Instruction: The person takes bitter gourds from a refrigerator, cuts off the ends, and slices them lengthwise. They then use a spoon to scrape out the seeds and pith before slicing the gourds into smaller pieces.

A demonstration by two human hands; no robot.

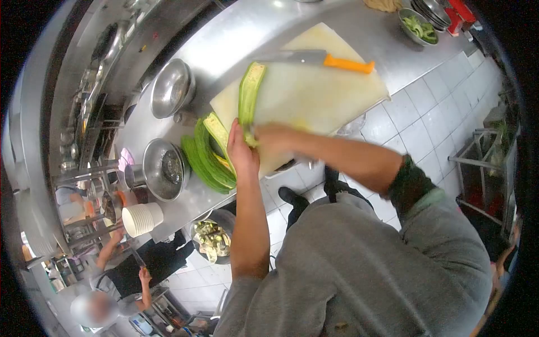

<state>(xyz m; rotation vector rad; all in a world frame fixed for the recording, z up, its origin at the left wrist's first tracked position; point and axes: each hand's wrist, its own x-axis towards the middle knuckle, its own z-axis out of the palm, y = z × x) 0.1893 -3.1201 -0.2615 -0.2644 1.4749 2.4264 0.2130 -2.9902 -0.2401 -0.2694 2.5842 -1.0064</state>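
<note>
My left hand (243, 150) holds the near end of a halved long green vegetable (250, 92), its pale hollowed inside facing up over the white cutting board (303, 92). My right hand (275, 138) is blurred by motion at that same end, its fingers closed on something I cannot make out. Left of my left hand lie another halved piece (218, 130) and several whole ridged green vegetables (205, 160). A knife with an orange handle (348, 64) rests across the far part of the board.
Metal bowls (173, 89) (164, 168) and stacked white cups (142, 219) stand on the left. A bin of scraps (211, 238) is below the counter. Cut green pieces fill a bowl (419, 28) at the far right. Another person (120, 275) holds a knife at lower left.
</note>
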